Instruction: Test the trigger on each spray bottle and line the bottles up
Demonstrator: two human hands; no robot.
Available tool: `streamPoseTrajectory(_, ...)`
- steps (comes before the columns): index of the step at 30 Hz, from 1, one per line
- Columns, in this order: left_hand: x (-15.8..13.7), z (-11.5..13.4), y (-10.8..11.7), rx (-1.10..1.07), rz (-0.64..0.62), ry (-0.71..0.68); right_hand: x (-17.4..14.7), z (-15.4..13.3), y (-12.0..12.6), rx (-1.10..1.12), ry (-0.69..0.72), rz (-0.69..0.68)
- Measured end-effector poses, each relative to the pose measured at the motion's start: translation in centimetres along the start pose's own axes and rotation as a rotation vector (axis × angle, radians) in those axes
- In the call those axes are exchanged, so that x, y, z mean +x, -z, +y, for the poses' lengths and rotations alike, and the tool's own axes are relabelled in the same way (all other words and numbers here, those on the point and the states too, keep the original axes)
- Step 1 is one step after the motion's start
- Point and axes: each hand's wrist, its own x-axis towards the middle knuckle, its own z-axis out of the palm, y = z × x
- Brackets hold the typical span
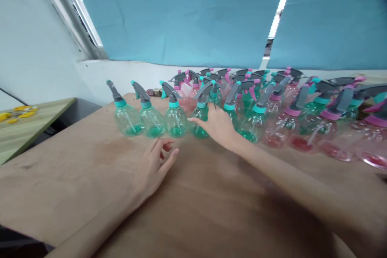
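Although its fingers are largely hidden from view, the right hand [220, 124] is at a green spray bottle [198, 130], fourth from the left in the front row, with the thumb extended; whether it grips the bottle cannot be told. Nearer the viewer, the left hand [152, 165] is loosely curled and holds nothing, its thumb apart from the fingers, over the counter [75, 161]. Three green bottles [152, 120] stand leftward. Farther back, bottles overlap too closely to count; at right, a pink bottle [375, 145] is cut off by the frame. Yellow pieces [28, 113], far left, are indistinct
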Motion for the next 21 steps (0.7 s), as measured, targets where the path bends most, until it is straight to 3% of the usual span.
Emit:
streamPoseTrajectory(7, -0.1, 1.7, -0.5, -0.007, -0.080, -0.029, 0.3, -0.5, -0.3, 0.012, -0.020, -0.040)
streamPoseTrajectory(15, 0.2, 2.6, -2.6, -0.114, 0.036, -0.047, -3.0, 1.4, 4.2, 0.133, 0.181, -0.243)
streamPoseTrajectory(17, 0.1, 3.4, -3.0, -0.143, -0.019, -0.053, -4.1, 2.4, 6.0, 0.186, 0.254, -0.306)
streamPoseTrajectory(21, 0.0, 5.8, -3.7, -0.266, -0.260, -0.046, -6.2, 4.9, 9.5, 0.356, 0.375, -0.482)
